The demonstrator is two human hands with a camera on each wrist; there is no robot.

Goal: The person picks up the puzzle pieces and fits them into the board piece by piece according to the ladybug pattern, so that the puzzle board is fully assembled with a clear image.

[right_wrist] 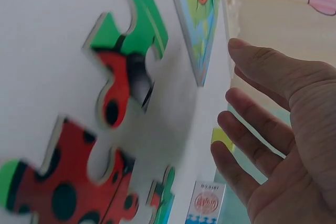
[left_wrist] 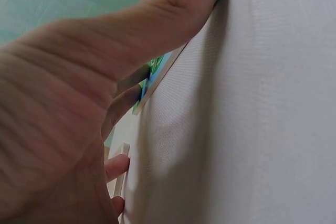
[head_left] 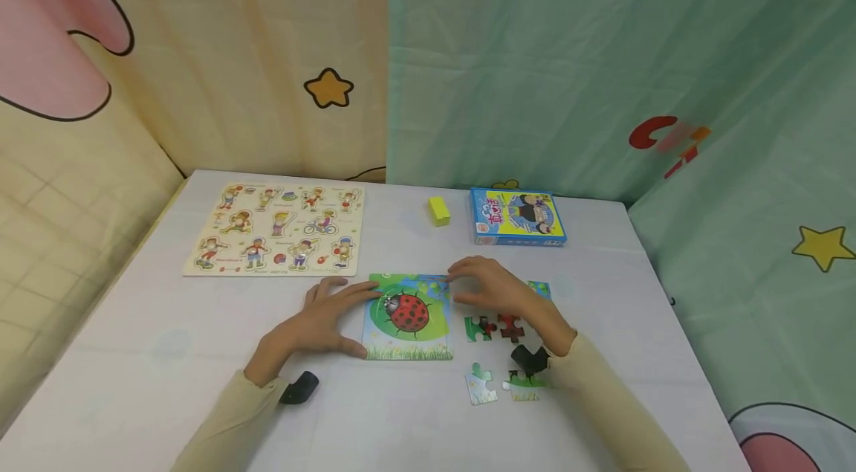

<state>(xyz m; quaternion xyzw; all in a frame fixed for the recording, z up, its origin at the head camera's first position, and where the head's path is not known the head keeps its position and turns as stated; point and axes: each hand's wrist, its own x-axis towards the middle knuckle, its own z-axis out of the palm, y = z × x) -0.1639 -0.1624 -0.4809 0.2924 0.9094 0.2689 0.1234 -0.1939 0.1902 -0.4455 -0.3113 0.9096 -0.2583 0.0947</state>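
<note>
I reach in with both arms, my left forearm [head_left: 224,420] and right forearm [head_left: 618,412] angling inward toward each other under pale sleeves [head_left: 257,389] that end at the wrists [head_left: 560,338]. My left grip [head_left: 319,321] is spread, its thumb [left_wrist: 152,30] stretched well away from the extended fingers [head_left: 351,296]. My right grip [head_left: 491,288] sits slightly farther forward, knuckles raised and palm turned inward. Its digits [right_wrist: 257,148] are relaxed and softly bent (narrow gaps show between them). A space stays between my two bare hands, neither touching the other.
</note>
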